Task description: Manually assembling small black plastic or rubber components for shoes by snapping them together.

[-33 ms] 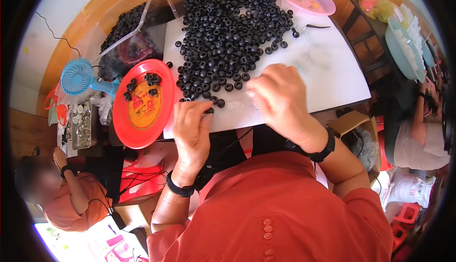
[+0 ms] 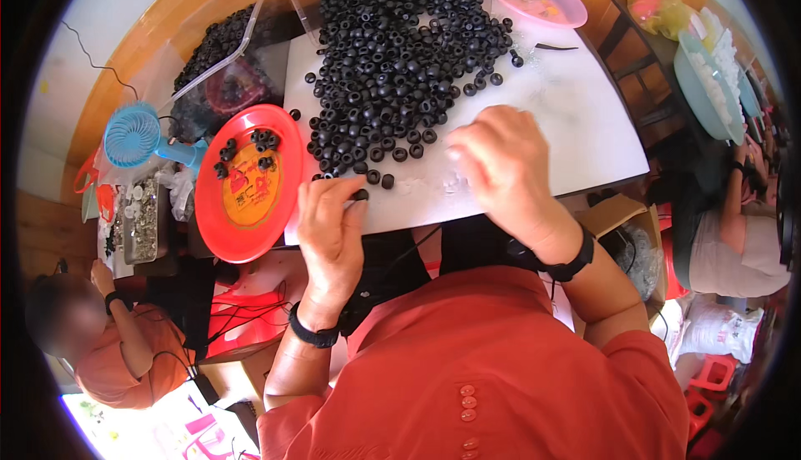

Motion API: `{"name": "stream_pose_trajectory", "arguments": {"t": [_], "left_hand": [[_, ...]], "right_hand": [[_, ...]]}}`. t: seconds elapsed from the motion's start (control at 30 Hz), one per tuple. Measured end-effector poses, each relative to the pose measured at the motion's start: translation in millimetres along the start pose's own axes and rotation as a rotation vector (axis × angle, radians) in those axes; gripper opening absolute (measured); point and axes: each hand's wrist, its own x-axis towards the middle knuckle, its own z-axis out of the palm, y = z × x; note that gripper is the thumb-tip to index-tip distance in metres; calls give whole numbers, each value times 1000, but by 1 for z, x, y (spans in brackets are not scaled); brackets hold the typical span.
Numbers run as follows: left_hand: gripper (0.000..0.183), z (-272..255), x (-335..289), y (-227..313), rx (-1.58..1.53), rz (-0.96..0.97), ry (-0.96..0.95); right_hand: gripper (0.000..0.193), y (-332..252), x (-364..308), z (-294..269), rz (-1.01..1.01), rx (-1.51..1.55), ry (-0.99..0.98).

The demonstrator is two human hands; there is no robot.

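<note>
My left hand (image 2: 329, 231) is at the near edge of the white table, pinching a black bead (image 2: 360, 195) between thumb and fingertips. To its right, over the table, my right hand (image 2: 507, 164) is raised with its fingers pressed together; what they hold, if anything, is too small and blurred to make out. Beyond both hands spreads a large heap of round black beads (image 2: 380, 85) with holes, and a few loose ones lie close to my left fingertips. On the left, a red plate (image 2: 213, 210) with an orange middle carries small clusters of black beads (image 2: 265, 140).
Clear flecks (image 2: 452, 183) lie on the white tabletop (image 2: 576, 143). A pink bowl (image 2: 563, 10) stands at the back right, near a thin black tool (image 2: 556, 47). Left are a blue fan (image 2: 133, 133) and a clear bin of beads (image 2: 213, 43). Another person (image 2: 138, 335) sits lower left.
My right hand has shifted slightly to the right, away from the left hand. The left hand keeps its pinch on the bead.
</note>
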Motion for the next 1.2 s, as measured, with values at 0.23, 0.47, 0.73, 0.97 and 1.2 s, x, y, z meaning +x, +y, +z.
{"name": "stream_pose_trajectory", "arguments": {"t": [0.23, 0.47, 0.73, 0.97, 1.2], "left_hand": [[28, -1, -7, 11, -63, 23, -23], [34, 9, -11, 19, -182, 28, -95], [22, 6, 4, 29, -906, -465, -255], [21, 36, 24, 38, -1233, -697, -323], [19, 42, 23, 32, -1331, -753, -309]], "right_hand": [[17, 46, -12, -29, 138, -297, -86], [13, 32, -7, -13, 21, -295, -195], [17, 30, -8, -18, -54, -320, -339], [9, 25, -5, -26, -22, -104, -203], [12, -4, 7, -30, -12, 267, -164]]}}
